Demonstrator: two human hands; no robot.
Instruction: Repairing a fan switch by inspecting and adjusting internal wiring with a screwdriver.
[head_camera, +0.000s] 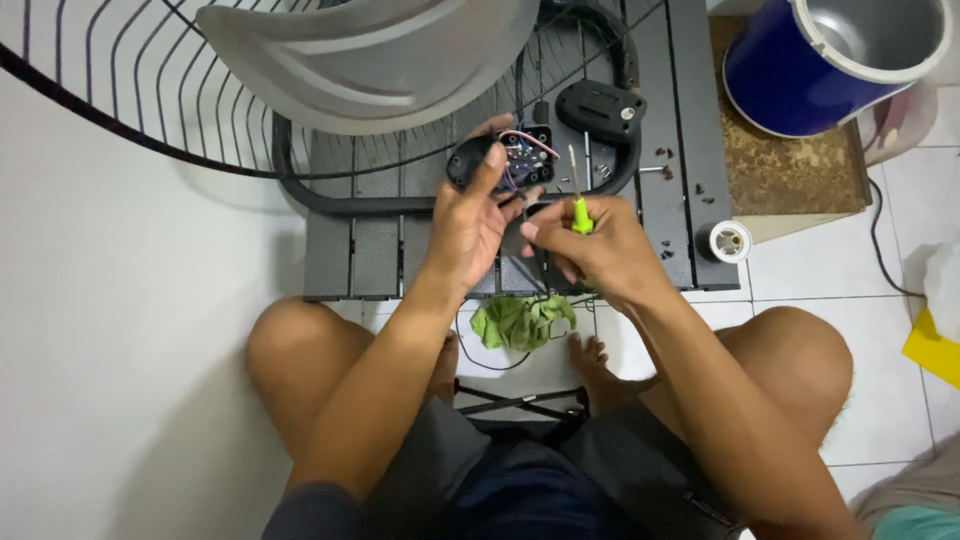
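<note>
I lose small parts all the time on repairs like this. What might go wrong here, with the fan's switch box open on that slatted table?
The small dark screws lie loose on the black slatted table; they may drop through its gaps. The thin red and blue wires of the black switch box in the left hand could snag on the green-handled screwdriver in the right hand.

White tiled floor (120, 330), dark slatted low table (665, 110), blue bucket (790, 75) (grey rim) on brown mat (800, 175).
</note>
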